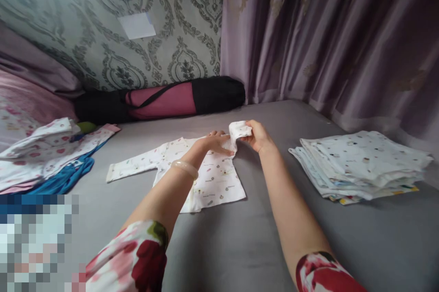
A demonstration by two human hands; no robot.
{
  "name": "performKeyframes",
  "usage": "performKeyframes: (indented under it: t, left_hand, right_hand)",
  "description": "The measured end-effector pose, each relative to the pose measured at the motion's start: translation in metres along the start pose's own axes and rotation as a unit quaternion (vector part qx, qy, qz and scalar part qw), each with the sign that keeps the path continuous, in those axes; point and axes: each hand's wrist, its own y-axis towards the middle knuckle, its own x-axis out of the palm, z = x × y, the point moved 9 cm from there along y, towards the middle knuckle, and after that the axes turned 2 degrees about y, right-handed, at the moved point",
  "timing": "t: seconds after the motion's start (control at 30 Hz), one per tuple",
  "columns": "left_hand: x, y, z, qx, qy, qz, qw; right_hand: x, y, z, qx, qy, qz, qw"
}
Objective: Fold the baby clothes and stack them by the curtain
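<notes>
A small white printed baby shirt (219,182) lies spread on the grey sheet (236,237), one sleeve stretched out to the left. My left hand (216,142) rests on the shirt's upper right part with fingers spread. Pinched in my right hand (259,136) is the end of the other sleeve (238,128), lifted off the bed and bent over. My right fingertips are partly hidden behind the cloth.
To the right sits a stack of folded white printed clothes (366,159). Loose clothes (44,154), white, pink and blue, are heaped at the left. A long black and maroon bag (164,100) lies along the wall, beside purple curtains (281,31).
</notes>
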Motion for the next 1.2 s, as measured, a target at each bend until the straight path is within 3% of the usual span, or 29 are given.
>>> performKeyframes:
  t: [0.2, 0.3, 0.37, 0.47, 0.53, 0.63, 0.73, 0.8, 0.9, 1.0, 1.1, 1.2]
  left_hand:
    - [-0.004, -0.004, 0.002, -0.021, -0.02, 0.011, 1.0]
    - [-0.013, -0.019, 0.0, 0.009, -0.1, 0.063, 0.993]
    - [-0.018, -0.035, -0.014, 0.0, -0.19, 0.114, 0.975]
    - [-0.014, -0.068, -0.055, -0.097, -0.358, 0.192, 0.908]
    - [-0.003, -0.09, -0.076, -0.142, -0.475, 0.225, 0.839]
    - [0.013, -0.108, -0.084, -0.131, -0.613, 0.231, 0.744]
    - [0.024, -0.113, -0.087, -0.129, -0.673, 0.247, 0.685]
    - [0.028, -0.116, -0.093, -0.154, -0.673, 0.286, 0.664]
    - [0.029, -0.121, -0.103, -0.187, -0.64, 0.349, 0.659]
    - [0.02, -0.123, -0.103, -0.168, -0.585, 0.381, 0.696]
    - [0.012, -0.128, -0.101, -0.157, -0.526, 0.388, 0.741]
    - [0.009, -0.134, -0.1, -0.17, -0.488, 0.385, 0.765]
  right_hand:
    - [0.017, 0.001, 0.02, 0.012, -0.003, 0.006, 1.0]
    - [0.023, 0.001, 0.02, -0.007, -0.027, 0.006, 1.0]
    - [0.029, -0.001, 0.02, -0.022, -0.058, 0.012, 0.998]
    - [0.043, -0.004, 0.027, -0.045, -0.127, 0.01, 0.991]
    - [0.067, -0.009, 0.043, -0.042, -0.168, -0.069, 0.983]
    - [0.1, -0.022, 0.075, -0.028, -0.239, -0.211, 0.947]
    - [0.108, -0.028, 0.09, -0.028, -0.289, -0.257, 0.922]
    - [0.104, -0.025, 0.086, -0.02, -0.282, -0.261, 0.923]
    - [0.079, -0.008, 0.06, -0.049, -0.251, -0.186, 0.949]
    - [0.036, 0.011, 0.028, -0.121, -0.266, -0.035, 0.956]
    - [0.012, 0.017, 0.015, -0.173, -0.399, 0.072, 0.898]
    - [0.021, 0.013, 0.026, -0.187, -0.552, 0.064, 0.81]
